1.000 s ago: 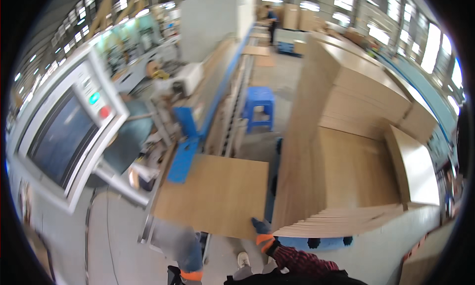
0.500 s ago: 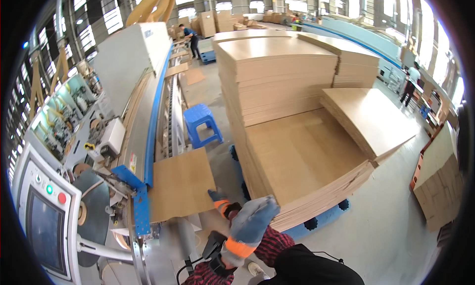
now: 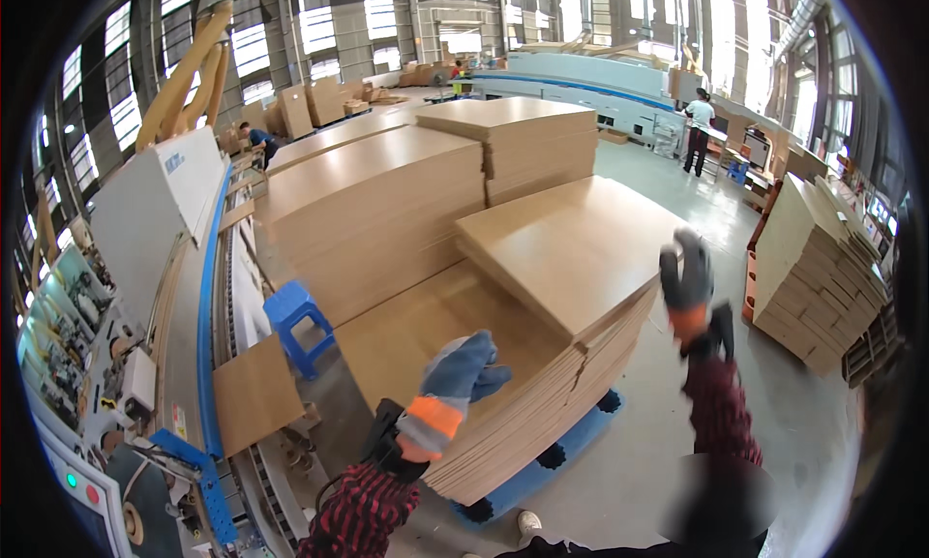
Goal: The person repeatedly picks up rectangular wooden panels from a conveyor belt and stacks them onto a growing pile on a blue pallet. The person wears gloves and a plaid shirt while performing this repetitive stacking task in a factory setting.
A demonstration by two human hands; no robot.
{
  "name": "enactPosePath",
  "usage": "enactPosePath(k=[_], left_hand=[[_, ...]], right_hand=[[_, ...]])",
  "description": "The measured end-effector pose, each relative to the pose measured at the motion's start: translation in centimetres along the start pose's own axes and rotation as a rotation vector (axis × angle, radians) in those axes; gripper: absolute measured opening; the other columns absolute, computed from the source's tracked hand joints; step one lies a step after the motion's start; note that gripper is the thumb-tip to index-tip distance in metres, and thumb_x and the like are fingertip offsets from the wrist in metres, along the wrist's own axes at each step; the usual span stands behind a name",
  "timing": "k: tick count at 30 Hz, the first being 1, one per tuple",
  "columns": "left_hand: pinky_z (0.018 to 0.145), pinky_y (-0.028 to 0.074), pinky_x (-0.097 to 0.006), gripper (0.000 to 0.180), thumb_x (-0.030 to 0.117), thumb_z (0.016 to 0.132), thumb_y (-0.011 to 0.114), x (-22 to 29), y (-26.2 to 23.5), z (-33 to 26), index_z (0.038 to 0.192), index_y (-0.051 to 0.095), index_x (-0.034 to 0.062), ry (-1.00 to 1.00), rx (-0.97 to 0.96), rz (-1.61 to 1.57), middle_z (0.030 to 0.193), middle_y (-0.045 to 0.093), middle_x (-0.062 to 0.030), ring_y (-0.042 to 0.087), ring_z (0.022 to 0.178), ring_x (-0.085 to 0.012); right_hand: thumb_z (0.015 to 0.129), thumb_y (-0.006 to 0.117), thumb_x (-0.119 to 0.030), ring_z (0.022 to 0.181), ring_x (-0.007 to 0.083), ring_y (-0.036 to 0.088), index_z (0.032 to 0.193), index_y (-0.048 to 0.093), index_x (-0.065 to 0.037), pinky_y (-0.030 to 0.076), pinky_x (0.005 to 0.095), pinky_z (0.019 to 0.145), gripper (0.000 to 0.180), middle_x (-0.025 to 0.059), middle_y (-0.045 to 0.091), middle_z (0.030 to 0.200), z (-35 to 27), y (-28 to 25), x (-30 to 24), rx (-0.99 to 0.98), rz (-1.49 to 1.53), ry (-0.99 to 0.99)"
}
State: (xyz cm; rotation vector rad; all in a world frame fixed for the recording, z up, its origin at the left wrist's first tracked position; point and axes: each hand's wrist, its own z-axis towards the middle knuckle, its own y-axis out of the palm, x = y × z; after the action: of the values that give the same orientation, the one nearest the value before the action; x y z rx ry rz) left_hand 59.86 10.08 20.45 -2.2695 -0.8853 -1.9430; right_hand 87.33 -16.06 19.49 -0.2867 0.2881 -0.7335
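My left hand, in a grey-blue glove with an orange band, hovers over the near edge of the lower board stack. Its fingers are loosely bent, with the thumb apart, and nothing is in them. My right hand, gloved alike, is raised beside the right corner of the upper board pile. Its fingers are spread and hold nothing; whether they touch the boards I cannot tell. Away to the left, a single brown board lies on the machine's feed track, clear of both hands.
The board stack rests on a blue pallet. Taller board stacks stand behind it. A blue stool is between stack and machine. Another board stack stands at right. Two people work farther off.
My view has swung right. My right hand has left the single board and moved to the stack's right side; my left hand has moved over the stack. The single board sits farther along the machine.
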Motion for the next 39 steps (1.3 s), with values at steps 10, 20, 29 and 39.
enactPosePath(k=[10,20,29,39], left_hand=[[0.048,0.054,-0.036,0.041,0.038,0.08,0.06,-3.4,7.3,9.9,0.093,0.05,0.0,0.038,0.163,0.194,0.08,0.056,-0.0138,0.062,0.062,-0.025],[0.052,0.054,-0.033,0.035,0.03,0.084,0.055,-1.8,-0.2,-5.1,0.109,0.052,0.0046,0.148,0.164,-0.275,0.094,0.059,-0.007,0.061,0.071,-0.0214],[0.036,0.047,-0.028,0.031,0.03,0.086,0.052,-15.4,-12.5,-33.8,0.097,0.054,0.0008,0.053,0.671,-0.439,0.065,0.06,-0.0091,0.057,0.041,-0.02],[0.075,0.041,-0.046,0.043,0.04,0.075,0.056,-27.6,-22.4,-50.9,0.094,0.056,0.0022,-0.48,1.558,0.82,0.089,0.056,-0.0193,0.052,0.085,-0.0361]], right_hand=[[0.075,0.047,-0.048,0.083,0.0379,0.058,0.079,0.064,0.003,0.045,0.0413,0.077,0.054,0.024,0.061,0.083,7.3,7.5,14.3,-0.607,-0.466,0.375],[0.082,0.058,-0.015,0.077,0.021,0.06,0.118,0.051,-0.003,0.048,0.0307,0.063,0.038,0.0131,0.06,0.1,2.0,-6.1,5.7,-1.065,0.206,0.253],[0.085,0.052,-0.008,0.073,0.0168,0.059,0.098,0.058,0.0,0.052,0.0276,0.068,0.016,0.0061,0.061,0.084,-9.9,-10.6,-15.5,-1.288,1.049,0.877],[0.08,0.061,-0.01,0.074,0.0119,0.056,0.104,0.059,-0.002,0.047,0.0257,0.064,0.026,0.0027,0.061,0.089,-32.7,-10.2,-37.2,-1.631,0.933,0.319]])
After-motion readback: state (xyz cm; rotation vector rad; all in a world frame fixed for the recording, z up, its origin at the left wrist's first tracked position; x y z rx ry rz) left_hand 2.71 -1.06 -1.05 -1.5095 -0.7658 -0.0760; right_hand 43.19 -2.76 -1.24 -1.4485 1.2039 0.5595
